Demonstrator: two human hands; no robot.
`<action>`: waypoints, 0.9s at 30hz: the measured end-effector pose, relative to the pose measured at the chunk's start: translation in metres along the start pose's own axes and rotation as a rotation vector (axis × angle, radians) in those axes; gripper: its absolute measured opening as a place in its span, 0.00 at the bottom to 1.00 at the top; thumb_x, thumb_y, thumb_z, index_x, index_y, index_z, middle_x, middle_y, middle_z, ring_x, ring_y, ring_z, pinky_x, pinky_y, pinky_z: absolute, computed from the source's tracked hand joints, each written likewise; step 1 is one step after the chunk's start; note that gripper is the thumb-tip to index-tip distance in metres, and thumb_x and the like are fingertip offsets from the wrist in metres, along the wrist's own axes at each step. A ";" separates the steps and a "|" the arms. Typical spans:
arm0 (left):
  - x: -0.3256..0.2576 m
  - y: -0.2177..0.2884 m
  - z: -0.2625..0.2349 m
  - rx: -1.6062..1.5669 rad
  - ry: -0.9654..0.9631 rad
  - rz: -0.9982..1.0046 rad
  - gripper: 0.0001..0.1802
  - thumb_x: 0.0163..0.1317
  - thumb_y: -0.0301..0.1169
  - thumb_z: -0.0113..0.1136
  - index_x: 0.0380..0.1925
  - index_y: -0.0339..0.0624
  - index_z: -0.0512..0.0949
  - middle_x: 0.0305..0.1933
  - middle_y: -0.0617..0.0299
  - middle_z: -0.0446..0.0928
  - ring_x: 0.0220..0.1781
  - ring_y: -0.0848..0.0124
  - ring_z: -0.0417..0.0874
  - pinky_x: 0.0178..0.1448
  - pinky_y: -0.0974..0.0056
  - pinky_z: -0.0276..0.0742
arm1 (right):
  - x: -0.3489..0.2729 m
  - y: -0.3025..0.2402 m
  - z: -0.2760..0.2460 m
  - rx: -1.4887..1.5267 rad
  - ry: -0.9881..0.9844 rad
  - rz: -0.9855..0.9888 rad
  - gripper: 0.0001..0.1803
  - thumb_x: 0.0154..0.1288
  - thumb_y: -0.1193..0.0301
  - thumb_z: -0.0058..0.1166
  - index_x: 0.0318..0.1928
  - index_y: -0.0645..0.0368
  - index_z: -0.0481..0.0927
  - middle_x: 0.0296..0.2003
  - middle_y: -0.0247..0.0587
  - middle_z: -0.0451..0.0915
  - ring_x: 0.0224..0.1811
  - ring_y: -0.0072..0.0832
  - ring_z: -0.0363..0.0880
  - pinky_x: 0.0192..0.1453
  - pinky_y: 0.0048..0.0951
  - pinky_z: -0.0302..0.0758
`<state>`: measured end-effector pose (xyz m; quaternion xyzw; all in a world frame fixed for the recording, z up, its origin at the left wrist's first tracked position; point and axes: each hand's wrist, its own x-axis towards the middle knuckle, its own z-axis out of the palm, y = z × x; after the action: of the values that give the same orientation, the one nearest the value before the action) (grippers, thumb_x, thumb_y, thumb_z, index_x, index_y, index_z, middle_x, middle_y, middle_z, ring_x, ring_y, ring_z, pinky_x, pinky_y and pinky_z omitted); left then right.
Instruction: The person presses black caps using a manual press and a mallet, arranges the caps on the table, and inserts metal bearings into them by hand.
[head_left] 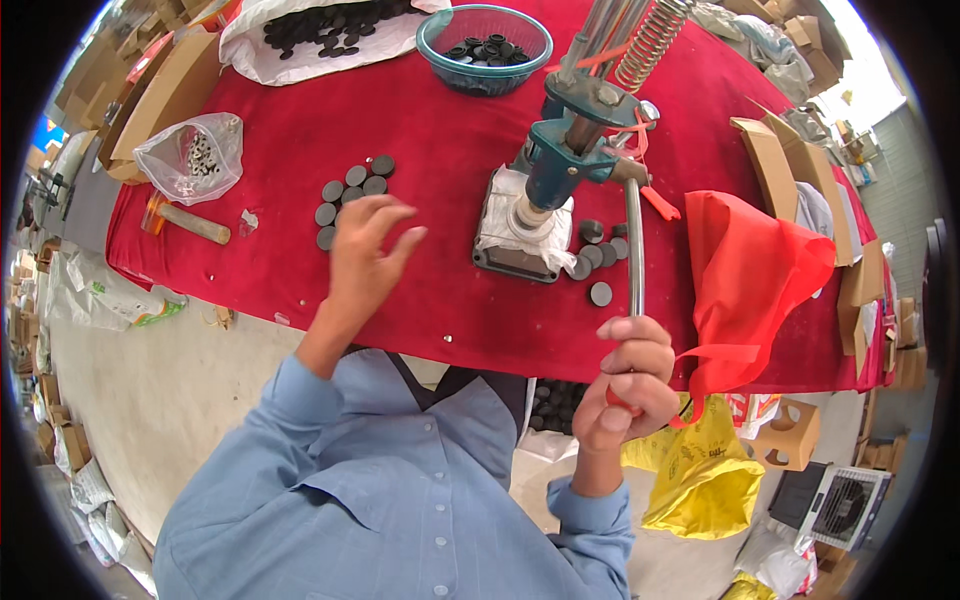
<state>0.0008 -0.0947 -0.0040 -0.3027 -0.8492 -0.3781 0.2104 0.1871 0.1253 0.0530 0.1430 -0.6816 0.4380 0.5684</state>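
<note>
A dark green hand press stands on the red-covered table, its ram down at a base wrapped in white plastic. Its long metal lever slants toward me, and my right hand is closed round the red grip at the end. My left hand hovers left of the press with thumb and fingers apart, holding nothing I can see. Close by it lies a cluster of flat black round caps, partly covered by the hand. More black caps lie right of the press base. Whatever is under the ram is hidden.
At the back are a teal basin of black caps and a white sack with more. A clear bag of small metal parts and a hammer lie left. A red bag sits right; a yellow bag is below.
</note>
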 end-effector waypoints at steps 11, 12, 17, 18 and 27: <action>-0.056 -0.034 -0.040 0.054 -0.131 -0.088 0.20 0.62 0.21 0.70 0.56 0.38 0.85 0.54 0.54 0.80 0.49 0.60 0.83 0.51 0.59 0.81 | 0.024 -0.008 0.001 0.034 -0.066 0.098 0.20 0.78 0.49 0.52 0.44 0.53 0.69 0.31 0.41 0.70 0.41 0.40 0.74 0.35 0.33 0.77; -0.058 -0.036 -0.038 -0.001 -0.104 -0.079 0.20 0.62 0.21 0.71 0.56 0.38 0.85 0.52 0.54 0.81 0.45 0.61 0.84 0.48 0.61 0.82 | 0.016 -0.009 0.000 0.026 -0.064 0.098 0.20 0.78 0.49 0.52 0.44 0.53 0.69 0.31 0.41 0.70 0.41 0.40 0.74 0.35 0.33 0.77; -0.027 -0.001 -0.018 -0.168 -0.099 -0.152 0.29 0.56 0.28 0.79 0.58 0.39 0.82 0.44 0.55 0.86 0.36 0.67 0.86 0.40 0.62 0.83 | 0.010 -0.010 -0.002 -0.005 -0.081 0.115 0.21 0.79 0.48 0.51 0.44 0.53 0.69 0.31 0.42 0.71 0.42 0.40 0.76 0.34 0.31 0.78; -0.017 0.008 -0.006 -0.175 -0.100 -0.147 0.29 0.56 0.28 0.79 0.58 0.39 0.82 0.44 0.55 0.86 0.36 0.67 0.86 0.40 0.62 0.83 | 0.018 -0.009 -0.004 -0.009 -0.112 0.088 0.21 0.79 0.48 0.51 0.43 0.53 0.69 0.31 0.43 0.71 0.42 0.39 0.75 0.35 0.31 0.78; 0.040 0.058 0.070 -0.365 -0.224 -0.016 0.34 0.53 0.30 0.81 0.58 0.39 0.73 0.44 0.52 0.87 0.38 0.58 0.88 0.42 0.56 0.84 | 0.141 -0.003 0.005 0.082 -0.080 0.253 0.16 0.76 0.63 0.48 0.43 0.66 0.75 0.29 0.41 0.75 0.30 0.26 0.75 0.37 0.30 0.77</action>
<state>0.0014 0.0039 0.0057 -0.3693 -0.7870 -0.4913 0.0535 0.1416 0.1620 0.1811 0.0962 -0.6979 0.5277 0.4745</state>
